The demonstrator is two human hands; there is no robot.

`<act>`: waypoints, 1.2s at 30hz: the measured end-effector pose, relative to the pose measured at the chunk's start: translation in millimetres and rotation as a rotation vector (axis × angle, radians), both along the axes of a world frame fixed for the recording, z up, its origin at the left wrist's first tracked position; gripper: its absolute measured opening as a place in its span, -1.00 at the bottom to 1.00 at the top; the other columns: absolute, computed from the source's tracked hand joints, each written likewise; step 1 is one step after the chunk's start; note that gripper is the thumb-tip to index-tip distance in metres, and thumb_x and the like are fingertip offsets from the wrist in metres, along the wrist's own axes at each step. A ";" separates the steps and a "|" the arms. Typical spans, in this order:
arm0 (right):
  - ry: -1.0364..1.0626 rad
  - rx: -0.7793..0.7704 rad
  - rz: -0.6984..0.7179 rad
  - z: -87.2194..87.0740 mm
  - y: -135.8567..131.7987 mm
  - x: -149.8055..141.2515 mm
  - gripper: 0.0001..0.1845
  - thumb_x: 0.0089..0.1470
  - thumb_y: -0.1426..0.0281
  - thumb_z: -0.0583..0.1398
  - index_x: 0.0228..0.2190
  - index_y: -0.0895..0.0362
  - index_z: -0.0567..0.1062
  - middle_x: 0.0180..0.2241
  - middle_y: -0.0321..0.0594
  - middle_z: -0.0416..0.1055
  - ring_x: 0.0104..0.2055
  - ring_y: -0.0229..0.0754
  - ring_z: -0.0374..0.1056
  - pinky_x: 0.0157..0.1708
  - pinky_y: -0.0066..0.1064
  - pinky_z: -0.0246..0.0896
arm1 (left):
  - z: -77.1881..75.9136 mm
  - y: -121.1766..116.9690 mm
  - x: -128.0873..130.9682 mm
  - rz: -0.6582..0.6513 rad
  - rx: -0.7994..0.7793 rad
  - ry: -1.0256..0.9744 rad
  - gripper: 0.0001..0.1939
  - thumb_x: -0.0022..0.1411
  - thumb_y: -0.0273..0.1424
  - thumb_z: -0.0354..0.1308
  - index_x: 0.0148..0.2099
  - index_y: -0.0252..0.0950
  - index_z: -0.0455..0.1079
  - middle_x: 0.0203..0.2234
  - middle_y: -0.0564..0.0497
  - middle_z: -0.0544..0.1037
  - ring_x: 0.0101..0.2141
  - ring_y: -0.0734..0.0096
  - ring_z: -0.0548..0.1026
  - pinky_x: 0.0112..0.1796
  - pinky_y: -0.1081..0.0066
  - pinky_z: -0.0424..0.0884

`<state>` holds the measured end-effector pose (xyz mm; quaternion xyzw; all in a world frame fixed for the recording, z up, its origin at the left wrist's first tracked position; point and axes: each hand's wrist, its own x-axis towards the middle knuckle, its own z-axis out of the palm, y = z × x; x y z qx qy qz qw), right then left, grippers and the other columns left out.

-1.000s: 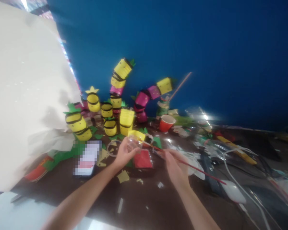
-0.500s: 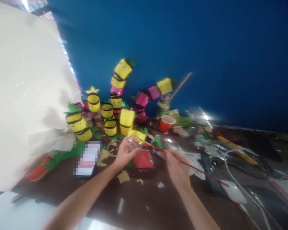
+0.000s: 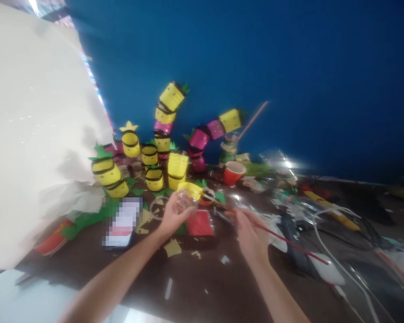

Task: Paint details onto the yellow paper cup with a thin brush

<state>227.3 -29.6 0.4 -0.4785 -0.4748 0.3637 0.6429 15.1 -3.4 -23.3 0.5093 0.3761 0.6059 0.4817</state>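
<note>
Brush (image 3: 289, 243) slants from the right hand (image 3: 251, 231) leftward and away, its forward end directed at the clear cup (image 3: 187, 205), which lies ahead and left; whether they touch cannot be told. The right hand is pinched around the shaft; the left hand (image 3: 173, 214), curled with thumb and fingers gripping the cup, sits just beyond the red square (image 3: 201, 223).

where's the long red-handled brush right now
The red-handled brush is right of centre in the head view, held in the right hand, its tip near the clear cup in the left hand.
</note>
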 end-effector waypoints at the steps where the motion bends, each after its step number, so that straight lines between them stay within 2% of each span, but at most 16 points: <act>1: 0.022 0.010 0.005 -0.7 0.0 0.1 -0.79 -0.02 0.19 0.28 -0.42 0.08 0.57 -0.50 -0.20 0.58 -0.43 -0.10 0.51 -0.35 -0.27 0.41 | -0.4 0.2 0.0 0.001 0.000 -0.003 -0.55 -0.01 -0.26 0.35 -0.09 -0.25 0.34 -0.27 0.00 0.51 -0.25 0.34 0.47 -0.21 0.36 0.39; 5: 0.002 0.007 0.063 -0.2 -1.2 -0.7 -0.77 -0.01 0.18 0.28 -0.43 0.09 0.57 -0.47 -0.17 0.59 -0.42 -0.09 0.51 -0.36 -0.27 0.41 | -1.6 1.0 0.3 0.007 0.026 0.011 -0.58 -0.02 -0.26 0.35 -0.12 -0.26 0.36 -0.27 0.00 0.50 -0.24 0.34 0.46 -0.20 0.37 0.39; 10: -0.031 0.007 -0.016 2.4 -2.1 -0.2 -0.78 -0.01 0.19 0.28 -0.44 0.09 0.57 -0.50 -0.18 0.58 -0.43 -0.08 0.51 -0.36 -0.27 0.42 | 0.8 0.3 0.6 0.035 0.012 0.034 -0.57 -0.02 -0.26 0.35 -0.10 -0.26 0.35 -0.26 -0.01 0.51 -0.24 0.33 0.47 -0.19 0.37 0.38; 15: -0.055 0.001 0.058 3.4 -3.2 -1.0 -0.78 -0.02 0.18 0.28 -0.44 0.07 0.58 -0.50 -0.18 0.58 -0.43 -0.08 0.51 -0.40 -0.30 0.42 | 3.9 -1.2 1.3 0.043 0.014 0.036 -0.55 -0.02 -0.27 0.35 -0.08 -0.25 0.36 -0.25 -0.01 0.51 -0.24 0.34 0.47 -0.19 0.36 0.39; 20: -0.098 0.025 -0.035 5.1 -6.0 -1.9 -0.79 -0.01 0.18 0.28 -0.44 0.07 0.57 -0.49 -0.18 0.59 -0.43 -0.07 0.51 -0.34 -0.25 0.44 | 4.3 -0.7 1.6 0.077 -0.015 0.024 -0.57 -0.04 -0.24 0.36 -0.12 -0.25 0.39 -0.28 -0.01 0.51 -0.27 0.34 0.47 -0.21 0.36 0.40; 26: -0.097 0.010 0.053 4.9 -8.3 -5.1 -0.79 -0.04 0.18 0.30 -0.44 0.05 0.57 -0.50 -0.19 0.59 -0.44 -0.07 0.52 -0.39 -0.27 0.44 | 1.5 0.0 0.9 0.054 -0.001 0.053 -0.56 0.01 -0.26 0.34 -0.06 -0.24 0.37 -0.26 -0.01 0.48 -0.27 0.36 0.47 -0.21 0.36 0.40; 31: -0.101 0.024 0.003 5.5 -9.3 -5.1 -0.81 -0.01 0.18 0.28 -0.41 0.04 0.57 -0.47 -0.20 0.60 -0.41 -0.06 0.53 -0.31 -0.21 0.46 | -0.4 1.1 1.5 0.080 -0.014 0.027 -0.54 0.01 -0.26 0.34 -0.04 -0.24 0.35 -0.27 -0.01 0.49 -0.26 0.36 0.47 -0.19 0.36 0.39; 36: -0.120 0.034 0.031 3.3 -10.0 -6.7 -0.80 -0.04 0.17 0.30 -0.42 0.04 0.57 -0.48 -0.20 0.59 -0.42 -0.06 0.52 -0.37 -0.24 0.45 | 1.2 0.5 2.2 0.101 -0.007 0.035 -0.57 -0.01 -0.25 0.35 -0.09 -0.25 0.38 -0.29 0.01 0.48 -0.29 0.37 0.47 -0.22 0.39 0.38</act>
